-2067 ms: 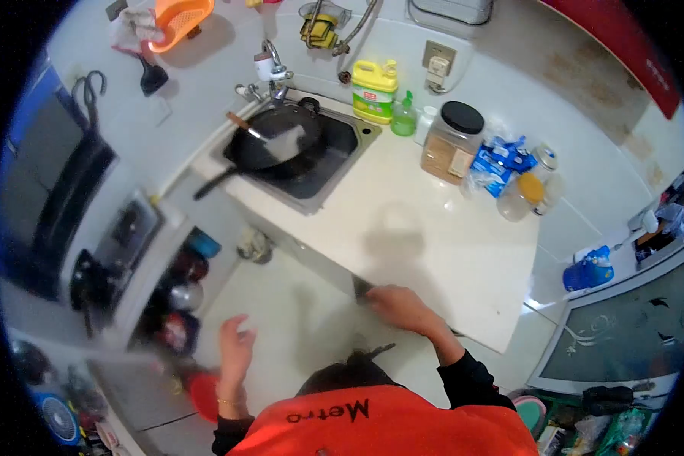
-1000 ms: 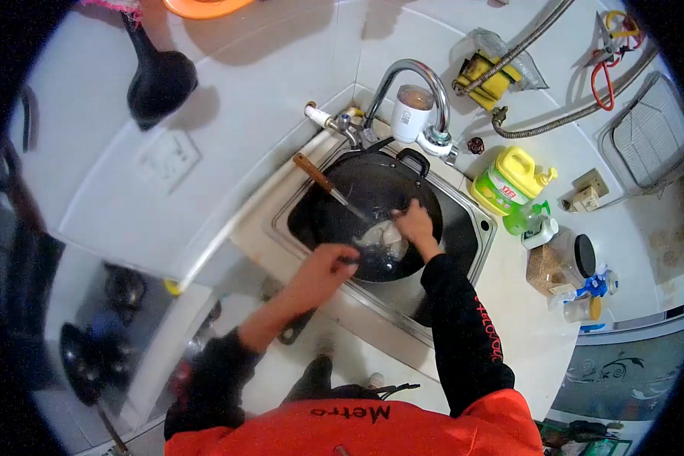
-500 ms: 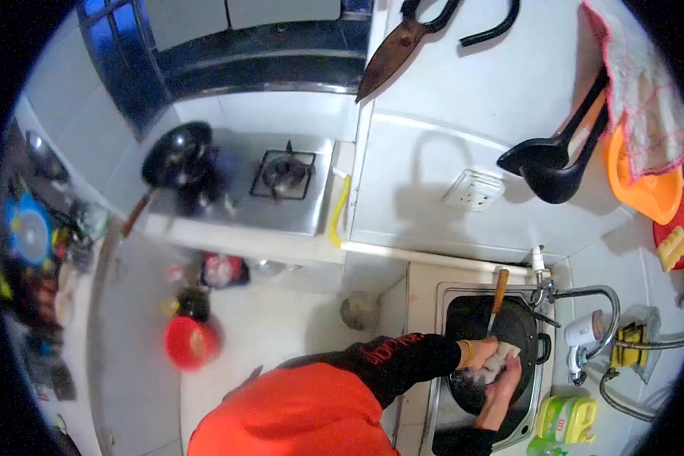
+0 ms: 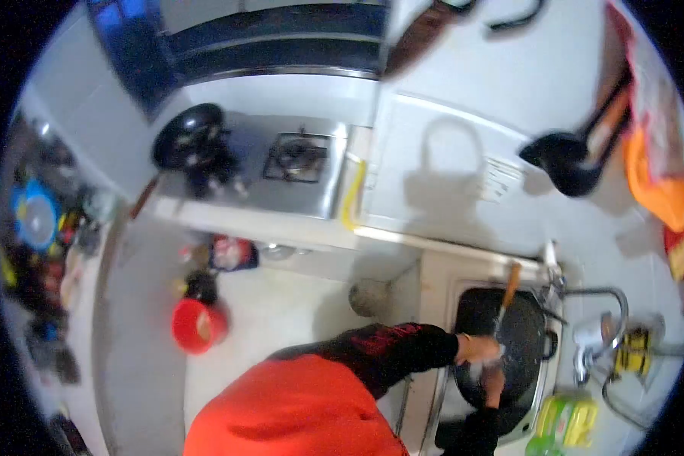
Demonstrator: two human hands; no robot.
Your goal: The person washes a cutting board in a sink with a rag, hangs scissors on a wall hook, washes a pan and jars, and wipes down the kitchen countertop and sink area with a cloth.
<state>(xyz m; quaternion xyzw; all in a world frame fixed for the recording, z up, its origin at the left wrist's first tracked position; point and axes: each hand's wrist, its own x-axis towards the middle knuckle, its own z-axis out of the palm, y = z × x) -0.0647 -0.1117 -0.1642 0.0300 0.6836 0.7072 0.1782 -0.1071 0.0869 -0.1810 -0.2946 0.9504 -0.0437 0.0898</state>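
Over a dark pan (image 4: 526,365) in the sink, my two hands are close together. My left hand (image 4: 479,349) is closed, its fingers beside the metal shaft of a wooden-handled utensil (image 4: 511,287). Just below it, my right hand (image 4: 494,382) is curled in a fist. A pale, crumpled cloth (image 4: 475,372) shows blurred between the hands, mostly covered by them. The utensil's lower end is hidden near my left fingers. Frothy wet marks lie on the pan's surface.
The steel sink (image 4: 450,334) has a faucet (image 4: 552,277) behind it. A yellow-green bottle (image 4: 568,422) stands at its right. Black ladles (image 4: 570,171) hang on the wall. Left are a gas stove (image 4: 300,157) with a wok (image 4: 190,137) and a red bucket (image 4: 198,327).
The view has shifted, moving the sink rightward in the picture. My hands have moved left relative to the pan, and less of the cloth shows between them.
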